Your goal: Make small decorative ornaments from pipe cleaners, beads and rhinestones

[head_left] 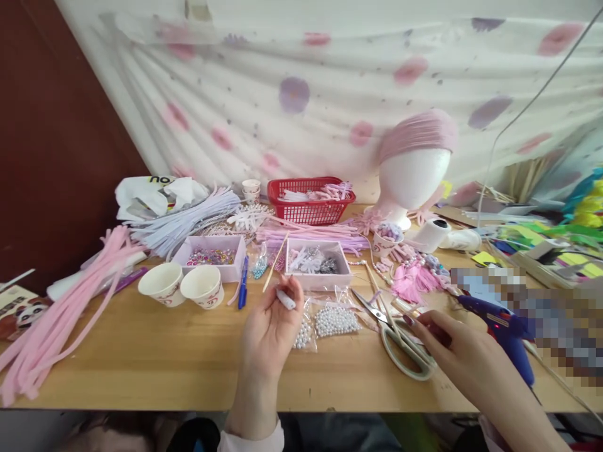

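My left hand (272,326) is raised palm up over the front middle of the table. Its fingers curl around a small white piece (286,300) whose exact kind I cannot make out. A thin wooden stick (276,262) rises beside its fingertips; whether the hand touches it is unclear. On the right, my right hand (452,342) is lowered palm down, thumb and fingers drawn together by the scissors (404,351). What its fingertips pinch, if anything, is hidden. A blue glue gun (509,329) lies just beyond that hand. Bags of white pearl beads (336,321) lie between the hands.
Two paper cups (202,287), a blue pen (244,282) and bead boxes (318,282) stand in the middle. Pink pipe cleaners (61,314) cover the left. Behind are a red basket (306,215) and a white foam head (413,176). Pink tassels (411,281) lie right.
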Demonstrator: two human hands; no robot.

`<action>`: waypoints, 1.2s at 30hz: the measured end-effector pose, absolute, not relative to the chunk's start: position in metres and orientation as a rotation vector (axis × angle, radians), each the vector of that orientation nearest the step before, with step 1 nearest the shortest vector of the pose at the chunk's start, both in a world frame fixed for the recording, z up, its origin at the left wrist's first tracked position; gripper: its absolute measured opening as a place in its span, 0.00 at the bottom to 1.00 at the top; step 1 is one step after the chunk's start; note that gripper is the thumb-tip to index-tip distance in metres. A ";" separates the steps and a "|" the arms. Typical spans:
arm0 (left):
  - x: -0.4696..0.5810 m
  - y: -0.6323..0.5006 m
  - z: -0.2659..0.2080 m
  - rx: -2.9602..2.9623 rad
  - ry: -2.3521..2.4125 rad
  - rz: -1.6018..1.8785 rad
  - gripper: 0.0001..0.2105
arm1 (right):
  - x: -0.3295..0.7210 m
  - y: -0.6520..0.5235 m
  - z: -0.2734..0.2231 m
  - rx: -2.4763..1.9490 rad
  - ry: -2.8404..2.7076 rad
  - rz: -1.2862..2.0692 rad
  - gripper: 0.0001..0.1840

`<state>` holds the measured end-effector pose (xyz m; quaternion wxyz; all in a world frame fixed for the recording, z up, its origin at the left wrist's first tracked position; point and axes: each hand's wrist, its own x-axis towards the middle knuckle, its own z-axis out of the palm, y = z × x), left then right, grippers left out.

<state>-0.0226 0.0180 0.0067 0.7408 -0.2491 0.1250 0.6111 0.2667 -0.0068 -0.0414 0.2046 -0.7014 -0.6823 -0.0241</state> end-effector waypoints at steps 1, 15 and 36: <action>-0.024 0.016 0.004 -0.543 0.252 1.315 0.17 | 0.265 -0.006 -0.038 -1.935 -1.911 -0.043 0.20; -0.024 -0.005 -0.105 -0.051 -0.019 1.119 0.20 | 0.158 0.108 0.054 -1.338 -2.256 0.081 0.09; -0.016 -0.009 -0.104 0.071 0.154 1.234 0.24 | -0.156 0.272 0.045 -0.723 -3.018 -0.344 0.18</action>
